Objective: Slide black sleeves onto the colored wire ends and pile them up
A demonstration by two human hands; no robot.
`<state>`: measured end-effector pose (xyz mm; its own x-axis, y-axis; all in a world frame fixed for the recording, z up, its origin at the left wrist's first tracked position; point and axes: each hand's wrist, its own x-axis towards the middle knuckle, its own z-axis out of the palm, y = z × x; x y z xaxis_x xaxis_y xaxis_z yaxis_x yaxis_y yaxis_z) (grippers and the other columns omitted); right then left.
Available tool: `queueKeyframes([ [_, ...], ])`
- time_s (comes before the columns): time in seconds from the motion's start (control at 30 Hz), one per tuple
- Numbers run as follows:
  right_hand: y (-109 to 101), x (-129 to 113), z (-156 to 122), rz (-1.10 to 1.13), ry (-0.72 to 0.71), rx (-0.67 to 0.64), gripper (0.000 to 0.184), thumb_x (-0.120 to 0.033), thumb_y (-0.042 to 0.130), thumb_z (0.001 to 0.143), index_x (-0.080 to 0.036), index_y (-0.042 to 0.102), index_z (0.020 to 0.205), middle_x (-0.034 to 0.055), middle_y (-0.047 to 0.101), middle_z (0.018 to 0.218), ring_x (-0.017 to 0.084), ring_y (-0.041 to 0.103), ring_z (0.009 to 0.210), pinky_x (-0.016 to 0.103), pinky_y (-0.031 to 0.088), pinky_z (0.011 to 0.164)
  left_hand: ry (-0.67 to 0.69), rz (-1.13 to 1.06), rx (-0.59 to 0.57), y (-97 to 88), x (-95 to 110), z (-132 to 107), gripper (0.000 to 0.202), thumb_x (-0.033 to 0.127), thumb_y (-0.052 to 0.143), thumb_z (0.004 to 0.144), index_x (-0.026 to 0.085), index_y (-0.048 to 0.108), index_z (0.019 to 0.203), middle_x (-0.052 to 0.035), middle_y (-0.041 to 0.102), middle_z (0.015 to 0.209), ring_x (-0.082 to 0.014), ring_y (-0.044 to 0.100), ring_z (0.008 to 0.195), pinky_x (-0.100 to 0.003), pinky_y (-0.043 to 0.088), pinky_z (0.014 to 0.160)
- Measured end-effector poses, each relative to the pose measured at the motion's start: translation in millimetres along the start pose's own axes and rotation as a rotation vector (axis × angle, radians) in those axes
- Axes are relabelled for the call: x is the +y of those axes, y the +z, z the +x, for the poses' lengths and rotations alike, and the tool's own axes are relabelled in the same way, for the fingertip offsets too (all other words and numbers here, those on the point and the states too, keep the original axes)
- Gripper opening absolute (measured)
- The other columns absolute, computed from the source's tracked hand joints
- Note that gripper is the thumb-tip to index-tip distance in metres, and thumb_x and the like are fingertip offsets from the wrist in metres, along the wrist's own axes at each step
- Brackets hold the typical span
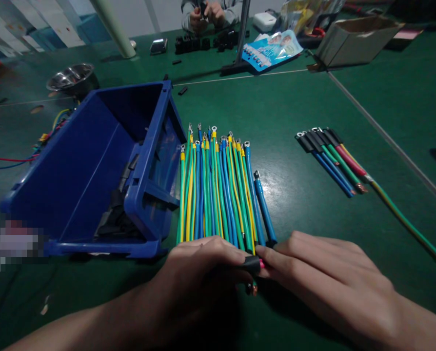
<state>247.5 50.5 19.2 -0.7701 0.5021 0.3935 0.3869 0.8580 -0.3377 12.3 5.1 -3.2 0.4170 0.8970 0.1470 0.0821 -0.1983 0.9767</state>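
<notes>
My left hand is closed around a short black sleeve at the near end of a wire. My right hand meets it from the right, fingers pinched on a pink wire end going into that sleeve. A copper lug pokes out just below. Both hands rest at the near ends of a row of several green, yellow and blue wires with ring terminals, laid side by side on the green table.
A blue plastic bin holding black sleeves sits on the left. Several wires fitted with black sleeves lie to the right. Across the table another person's hands work near black parts; a metal bowl, cardboard box stand farther back.
</notes>
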Motion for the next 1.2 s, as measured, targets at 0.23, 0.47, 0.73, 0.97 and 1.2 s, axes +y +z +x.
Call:
queueKeyframes([
  [0.23, 0.9, 8.1, -4.8, 0.031, 0.062, 0.043, 0.015, -0.017, 0.055, 0.095, -0.014, 0.060, 0.109, -0.0027, 0.050, 0.070, 0.010, 0.045, 0.058, 0.027, 0.030, 0.050, -0.200, 0.195, 0.117, -3.5, 10.7, 2.7, 0.028, 0.030, 0.074, 0.086, 0.022, 0.065, 0.112, -0.0042, 0.073, 0.101, -0.0178, 0.071, 0.091, -0.025, 0.058, 0.079],
  [0.47, 1.5, 10.8, -5.3, 0.042, 0.074, 0.038, 0.013, -0.017, 0.054, 0.095, -0.014, 0.059, 0.107, -0.0028, 0.050, 0.070, 0.010, 0.044, 0.057, 0.027, 0.029, 0.050, -0.104, 0.450, 0.221, -2.6, 14.8, 10.3, 0.013, 0.022, 0.073, 0.086, 0.021, 0.066, 0.097, 0.0016, 0.072, 0.084, -0.0130, 0.070, 0.072, -0.019, 0.055, 0.066],
  [0.73, 2.5, 6.4, -1.5, 0.069, 0.077, 0.025, 0.022, -0.024, 0.051, 0.098, -0.014, 0.055, 0.117, -0.0025, 0.056, 0.073, 0.009, 0.052, 0.059, 0.023, 0.036, 0.052, -0.023, 0.394, 0.159, -4.3, 14.0, 7.9, 0.016, 0.018, 0.073, 0.086, 0.021, 0.064, 0.100, 0.0015, 0.071, 0.087, -0.0122, 0.067, 0.075, -0.021, 0.051, 0.069],
  [0.97, 1.0, 9.7, -2.5, 0.022, 0.054, -0.009, 0.021, -0.021, 0.048, 0.099, -0.017, 0.057, 0.117, -0.0022, 0.051, 0.071, 0.009, 0.048, 0.057, 0.024, 0.031, 0.048, -0.035, 0.475, 0.175, -2.6, 15.3, 12.5, 0.017, 0.028, 0.076, 0.084, 0.020, 0.066, 0.096, 0.0011, 0.072, 0.083, -0.0136, 0.067, 0.071, -0.022, 0.052, 0.066],
  [1.2, 1.1, 12.2, -3.5, 0.053, 0.089, -0.003, 0.025, -0.018, 0.053, 0.095, -0.015, 0.057, 0.120, -0.0004, 0.055, 0.074, 0.010, 0.051, 0.060, 0.024, 0.034, 0.051, -0.140, 0.421, 0.134, -3.8, 13.7, 7.9, 0.010, 0.018, 0.057, 0.096, 0.022, 0.066, 0.097, 0.0004, 0.070, 0.087, -0.0136, 0.066, 0.076, -0.023, 0.051, 0.070],
])
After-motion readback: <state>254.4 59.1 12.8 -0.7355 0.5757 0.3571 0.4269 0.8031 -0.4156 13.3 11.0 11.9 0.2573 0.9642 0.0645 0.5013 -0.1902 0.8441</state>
